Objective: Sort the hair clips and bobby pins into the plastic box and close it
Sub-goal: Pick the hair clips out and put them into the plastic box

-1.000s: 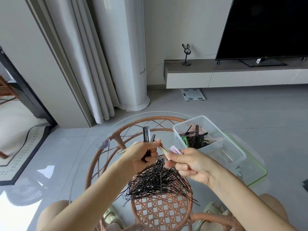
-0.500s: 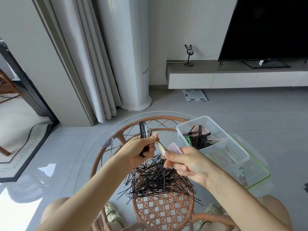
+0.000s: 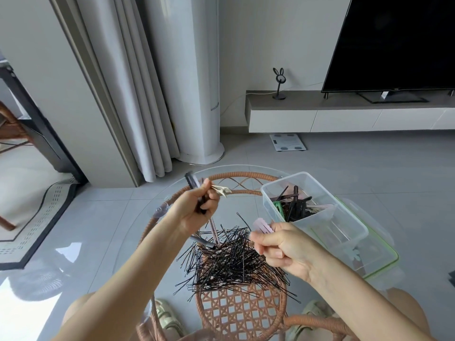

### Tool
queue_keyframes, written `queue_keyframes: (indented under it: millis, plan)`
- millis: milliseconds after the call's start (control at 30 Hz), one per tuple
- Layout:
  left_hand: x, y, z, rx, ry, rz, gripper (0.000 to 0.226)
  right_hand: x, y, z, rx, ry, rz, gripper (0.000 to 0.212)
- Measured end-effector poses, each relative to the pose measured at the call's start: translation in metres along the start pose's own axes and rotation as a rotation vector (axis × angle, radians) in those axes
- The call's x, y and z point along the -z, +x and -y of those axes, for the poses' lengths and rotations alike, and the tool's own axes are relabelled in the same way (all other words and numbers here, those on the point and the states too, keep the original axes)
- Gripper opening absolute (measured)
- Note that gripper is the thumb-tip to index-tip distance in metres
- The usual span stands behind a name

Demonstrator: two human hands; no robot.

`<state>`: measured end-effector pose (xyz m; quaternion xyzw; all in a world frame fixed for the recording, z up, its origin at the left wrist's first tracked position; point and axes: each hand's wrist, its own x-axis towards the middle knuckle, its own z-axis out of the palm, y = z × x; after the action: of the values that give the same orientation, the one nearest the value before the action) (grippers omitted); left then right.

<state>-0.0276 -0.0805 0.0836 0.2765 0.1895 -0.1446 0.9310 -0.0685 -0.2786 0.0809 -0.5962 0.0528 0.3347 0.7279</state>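
A big heap of black bobby pins [image 3: 234, 262] lies on the round glass table [image 3: 123, 242]. My left hand [image 3: 194, 210] is raised above the heap, closed around several hair clips [image 3: 194, 190]: dark ones, a beige one and a pink one hanging down. My right hand [image 3: 283, 244] hovers at the heap's right edge, pinching a pale pink clip [image 3: 263, 225]. The clear plastic box [image 3: 344, 225] stands at the right, its far compartment holding dark clips and a green one [image 3: 279, 208]. The box rests on its green-rimmed lid [image 3: 391, 262].
The glass top sits on a rattan frame [image 3: 243, 175]. My knees and sandals show under the glass. Beyond are grey floor tiles, a white column with curtains, a low TV cabinet and a bathroom scale [image 3: 287, 142].
My left hand has lifted up and left with its bundle of clips. My right hand has pulled apart from it, moving slightly right and down with the pale pink clip.
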Motion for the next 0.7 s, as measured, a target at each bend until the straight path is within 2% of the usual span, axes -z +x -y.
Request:
queue_keyframes:
  millis: [33,100,167,200,300,433,500,600,633,700]
  plan:
    - [0.001,0.003,-0.005,-0.026,-0.002,-0.020,0.024,0.000,-0.001,-0.002,0.005,-0.073,-0.039,0.023]
    - [0.003,0.008,-0.010,-0.066,0.100,-0.053,0.026,0.000,-0.002,-0.006,0.064,-0.383,-0.142,0.020]
    - [-0.001,0.009,-0.007,-0.088,0.270,-0.057,0.023,-0.002,-0.002,-0.009,0.167,-0.682,-0.226,0.028]
    - [-0.005,0.009,-0.003,-0.096,0.351,-0.049,0.021,-0.003,-0.002,-0.009,0.217,-0.727,-0.260,0.032]
    - [-0.025,0.011,0.010,-0.133,0.571,0.006,0.017,0.002,-0.001,-0.003,0.332,-0.616,-0.409,0.038]
    - [-0.068,0.029,0.035,-0.101,0.925,0.075,0.017,0.031,0.005,0.019,0.445,-0.593,-0.627,0.023]
    - [-0.094,0.046,0.053,-0.036,1.085,0.057,0.021,0.048,0.010,0.036,0.397,-0.601,-0.654,0.019]
    - [-0.128,0.058,0.072,0.118,1.282,0.027,0.020,0.070,0.023,0.054,0.212,-0.527,-0.581,0.029]
    - [-0.133,0.062,0.076,0.159,1.332,0.045,0.017,0.075,0.027,0.058,0.167,-0.563,-0.577,0.029]
    - [-0.137,0.064,0.075,0.167,1.389,0.017,0.030,0.081,0.031,0.062,0.150,-0.686,-0.633,0.031]
